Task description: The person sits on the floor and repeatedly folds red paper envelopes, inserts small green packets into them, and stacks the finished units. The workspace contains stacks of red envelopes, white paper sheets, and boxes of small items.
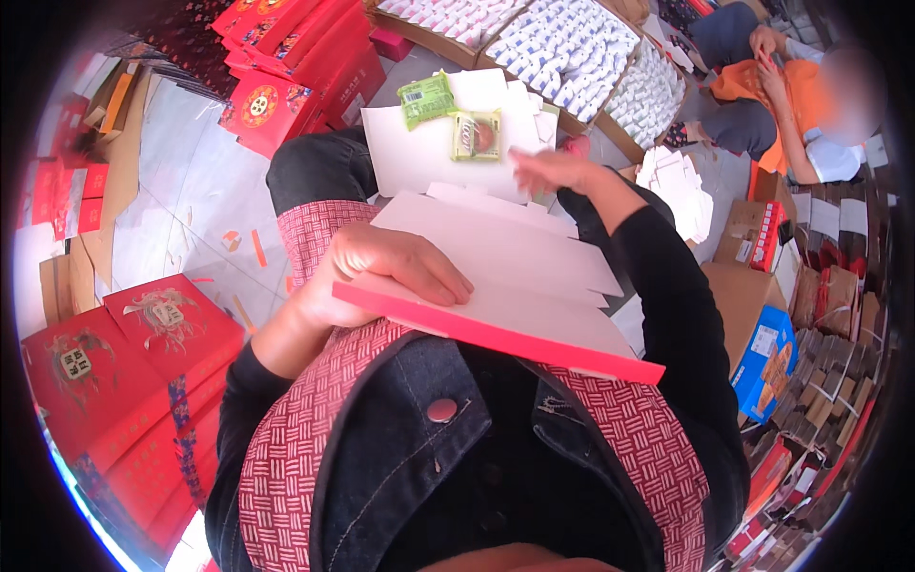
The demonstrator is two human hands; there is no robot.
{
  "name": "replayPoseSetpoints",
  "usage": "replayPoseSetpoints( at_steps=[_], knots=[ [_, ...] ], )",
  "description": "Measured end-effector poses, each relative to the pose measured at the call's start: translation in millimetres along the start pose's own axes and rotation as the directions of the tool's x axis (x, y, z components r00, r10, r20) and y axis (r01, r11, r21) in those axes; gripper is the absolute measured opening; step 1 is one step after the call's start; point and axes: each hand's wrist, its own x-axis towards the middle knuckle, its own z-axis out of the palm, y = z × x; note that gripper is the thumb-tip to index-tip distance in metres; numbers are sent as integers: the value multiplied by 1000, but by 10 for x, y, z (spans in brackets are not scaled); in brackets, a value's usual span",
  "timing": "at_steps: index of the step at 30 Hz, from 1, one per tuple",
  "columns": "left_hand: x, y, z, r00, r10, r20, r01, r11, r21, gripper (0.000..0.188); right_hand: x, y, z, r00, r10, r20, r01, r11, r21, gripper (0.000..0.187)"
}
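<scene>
My left hand (396, 267) is closed over the near left part of a partly folded cardboard box blank (505, 257), white inside with a red near edge. The blank lies across my lap, its cut tabs on the far and right sides. Beyond its far edge, my right hand (553, 172) hovers with fingers stretched to the left, somewhat blurred, nothing visible in them. Further off, two green wrapped packets, one plain green (426, 99) and one with a brown-red picture (476, 135), rest on another white cardboard blank (396, 157) near my knees.
Red gift boxes are stacked at the near left (172, 324) and far left (272, 100). Open cartons of small white packets (562, 52) stand ahead. Flat cardboard bundles (829, 372) and a blue box (765, 367) line the right. A person in orange (772, 105) sits at the far right.
</scene>
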Motion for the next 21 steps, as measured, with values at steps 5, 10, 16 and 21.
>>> replayPoseSetpoints(
  at_steps=[5, 10, 16, 21],
  knots=[
    [-92, 199, 125, 903, -216, -372, 194, 976, -95, 25, -273, -189, 83, 934, -287, 212, 341, 893, -294, 38],
    [339, -159, 116, 793, -517, -322, 485, 856, -181, 29, -1310, -329, -340, 863, -453, -223, 330, 840, -430, 19],
    [665, -750, 493, 702, -711, -45, 669, 681, -298, 29, -2171, -164, -4, 930, -368, 0, 323, 817, 479, 36],
    [720, -838, 570, 680, -733, -32, 709, 668, -226, 30, -2036, -152, 221, 935, -279, -218, 339, 884, 323, 32]
  ],
)
